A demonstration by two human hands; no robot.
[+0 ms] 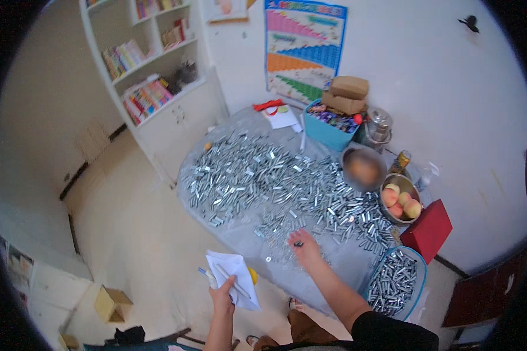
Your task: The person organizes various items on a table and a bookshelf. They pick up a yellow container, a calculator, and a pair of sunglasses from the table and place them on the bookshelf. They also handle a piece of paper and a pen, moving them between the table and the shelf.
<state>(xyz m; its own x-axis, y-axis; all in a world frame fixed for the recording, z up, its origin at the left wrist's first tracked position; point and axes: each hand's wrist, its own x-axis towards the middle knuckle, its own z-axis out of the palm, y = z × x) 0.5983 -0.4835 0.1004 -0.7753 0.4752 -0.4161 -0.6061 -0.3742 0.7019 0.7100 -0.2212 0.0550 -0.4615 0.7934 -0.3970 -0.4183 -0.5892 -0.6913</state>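
Observation:
My left hand point(221, 295) is closed round a folded white sheet of paper point(243, 298), with a white pen-like stick point(231, 279) under the thumb. A second stick with a blue end point(204, 271) juts out at the paper's left side. Part of a yellow round thing point(253, 276) shows behind the paper. Over the table's near edge, my right hand point(305, 251) is held palm up, with a few small dark metal pieces point(298, 243) on it. Tiny loose bits and a small ring point(268, 258) lie around it. Many short silvery metal tubes point(257, 175) cover the grey tabletop point(246, 234).
A blue-rimmed tub point(418, 292) of metal tubes stands at right, beside a red box point(430, 231). Behind are a peach bowl point(382, 202), another bowl point(346, 167), a bottle point(399, 164), a metal pot point(379, 126) and a blue basket point(328, 131). Bookshelves point(152, 117) stand far left.

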